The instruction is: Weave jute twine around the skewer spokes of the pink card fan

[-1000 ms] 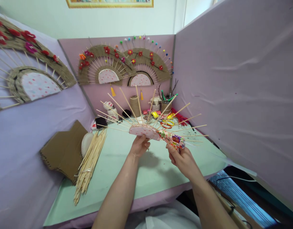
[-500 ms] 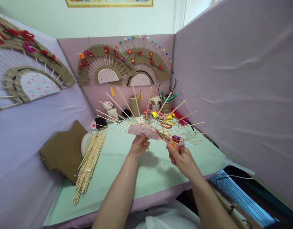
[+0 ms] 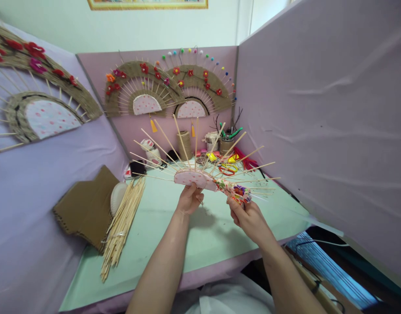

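Observation:
A half-round fan base (image 3: 194, 179), pale pink with red dots, is held up above the table, with several thin wooden sticks (image 3: 169, 139) fanning out from it. My left hand (image 3: 189, 199) grips its lower edge, thumb in front and the other fingers partly hidden behind. My right hand (image 3: 244, 213) is closed around a floral-patterned glue gun (image 3: 238, 192). The gun's front end points left at the base's right side; whether they touch I cannot tell. A clear stick juts from its back.
A bundle of wooden sticks (image 3: 124, 226) lies at left beside brown cardboard (image 3: 86, 207) and a white paper plate (image 3: 118, 197). Behind stand a twine spool (image 3: 185, 145), scissors (image 3: 227, 170) and a pot of tools (image 3: 227, 144). Finished fans (image 3: 200, 72) hang on the back panel.
The fan base and its sticks have tilted and shifted slightly left. Both hands keep their hold, and the glue gun stays close to the base's right side.

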Demonstrator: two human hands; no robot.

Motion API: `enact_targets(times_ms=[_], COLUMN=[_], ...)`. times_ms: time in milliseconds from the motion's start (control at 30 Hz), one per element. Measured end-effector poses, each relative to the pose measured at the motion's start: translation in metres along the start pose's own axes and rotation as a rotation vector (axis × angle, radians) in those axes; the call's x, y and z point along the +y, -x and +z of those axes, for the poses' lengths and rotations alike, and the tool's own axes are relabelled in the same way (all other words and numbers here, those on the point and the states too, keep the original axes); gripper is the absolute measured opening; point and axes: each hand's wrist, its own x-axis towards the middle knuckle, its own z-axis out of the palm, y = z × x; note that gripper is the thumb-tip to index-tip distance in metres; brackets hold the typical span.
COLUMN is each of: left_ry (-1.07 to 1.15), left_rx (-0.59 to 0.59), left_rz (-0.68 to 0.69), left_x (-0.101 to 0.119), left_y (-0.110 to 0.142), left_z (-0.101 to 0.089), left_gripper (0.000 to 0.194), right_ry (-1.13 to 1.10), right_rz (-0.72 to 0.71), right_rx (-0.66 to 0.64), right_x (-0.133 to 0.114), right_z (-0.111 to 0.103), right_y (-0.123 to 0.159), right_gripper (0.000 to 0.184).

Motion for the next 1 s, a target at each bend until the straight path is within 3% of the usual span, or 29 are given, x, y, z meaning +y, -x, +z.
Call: enact_targets(times_ms=[1000], left_ry=[0.043], left_rx=[0.072], left_rz=[-0.006], left_x=[0.002], left_y=[0.000], left_z=[0.004], left_gripper=[0.022], right_ry=[0.039], right_rz=[0.000], right_rx=[0.010], right_x=[-0.016], right_z=[0.000], right_y=[0.001], right_gripper=[0.051])
